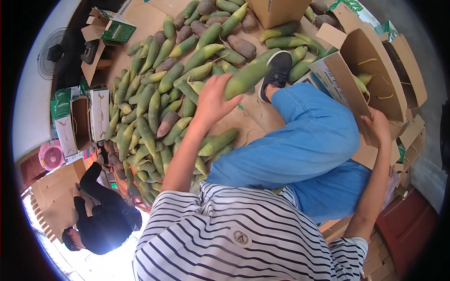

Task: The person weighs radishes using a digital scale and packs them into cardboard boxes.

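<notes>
My left hand (216, 99) is wrapped round the end of a large green radish (251, 77), raised above the pile beside my shoe. At the right, my right hand (378, 124) grips the near edge of an open cardboard box (398, 70). The box lies tilted with its opening towards me. A few green radishes (361, 83) with pale, thin roots show inside it. A heap of green radishes (154, 107) covers the floor on the left and ahead, with some purplish-brown radishes (241, 46) mixed in.
Another cardboard box (274, 11) stands at the top. Green and white cartons (99, 114) line the left side, near a pink fan (51, 155) and a grey fan (52, 54). A person in dark clothes (108, 220) bends at lower left. My shoe (279, 70) rests among radishes.
</notes>
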Demonstrator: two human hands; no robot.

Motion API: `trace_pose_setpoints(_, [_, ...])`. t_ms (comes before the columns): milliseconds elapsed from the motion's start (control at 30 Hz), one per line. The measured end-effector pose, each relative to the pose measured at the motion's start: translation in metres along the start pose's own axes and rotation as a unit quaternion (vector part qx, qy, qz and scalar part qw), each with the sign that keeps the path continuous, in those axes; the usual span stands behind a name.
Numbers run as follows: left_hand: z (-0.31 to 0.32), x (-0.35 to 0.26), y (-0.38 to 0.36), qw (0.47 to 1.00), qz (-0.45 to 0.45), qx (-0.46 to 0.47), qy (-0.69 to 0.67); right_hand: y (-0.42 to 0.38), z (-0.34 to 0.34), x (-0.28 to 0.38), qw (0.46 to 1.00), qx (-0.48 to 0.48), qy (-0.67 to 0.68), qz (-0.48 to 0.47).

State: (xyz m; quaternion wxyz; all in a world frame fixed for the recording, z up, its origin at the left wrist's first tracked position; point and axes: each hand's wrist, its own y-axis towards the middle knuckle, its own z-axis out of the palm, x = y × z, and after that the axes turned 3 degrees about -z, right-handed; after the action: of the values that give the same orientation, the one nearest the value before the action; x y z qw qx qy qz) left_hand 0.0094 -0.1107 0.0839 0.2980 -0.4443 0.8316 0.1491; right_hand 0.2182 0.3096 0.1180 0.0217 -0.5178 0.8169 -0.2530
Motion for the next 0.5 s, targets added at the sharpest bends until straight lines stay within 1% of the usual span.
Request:
trace_pose_setpoints(33, [0.000,-0.025,0.015,0.998,0.039,-0.041,-0.031,0.001,0.003,-0.006,1.000,0.000,0.008,-0.002])
trace_pose_setpoints(100, [0.005,-0.077,0.047,0.977,0.168,-0.098,-0.083,0.002,0.003,-0.009,1.000,-0.003,0.007,-0.006])
trace_pose_setpoints(133, [0.010,-0.107,0.061,0.968,0.205,-0.105,-0.104,0.002,0.002,-0.007,1.000,-0.006,0.001,-0.008])
trace_pose_setpoints(200, [0.028,-0.162,0.085,0.936,0.291,-0.089,-0.178,0.000,0.005,-0.007,1.000,-0.022,-0.002,-0.020])
trace_pose_setpoints(267, [0.043,-0.209,0.095,0.924,0.346,-0.067,-0.147,-0.002,0.008,-0.008,0.998,-0.055,0.005,-0.042])
trace_pose_setpoints(367, [0.057,-0.214,0.099,0.927,0.349,-0.078,-0.112,-0.006,0.009,-0.004,0.993,-0.094,-0.004,-0.068])
trace_pose_setpoints(400, [0.060,-0.198,0.101,0.939,0.320,-0.055,-0.116,-0.007,0.009,-0.004,0.997,-0.060,0.004,-0.057])
trace_pose_setpoints(433, [0.063,-0.168,0.106,0.948,0.291,-0.030,-0.121,-0.004,0.008,-0.004,0.999,-0.026,0.013,-0.044])
trace_pose_setpoints(467, [0.075,-0.130,0.110,0.972,0.222,0.009,-0.082,-0.004,0.006,-0.005,0.999,0.008,0.022,-0.028])
trace_pose_setpoints(500, [0.079,-0.088,0.110,0.976,0.218,-0.001,0.005,-0.006,0.003,0.003,0.999,0.011,0.014,-0.033])
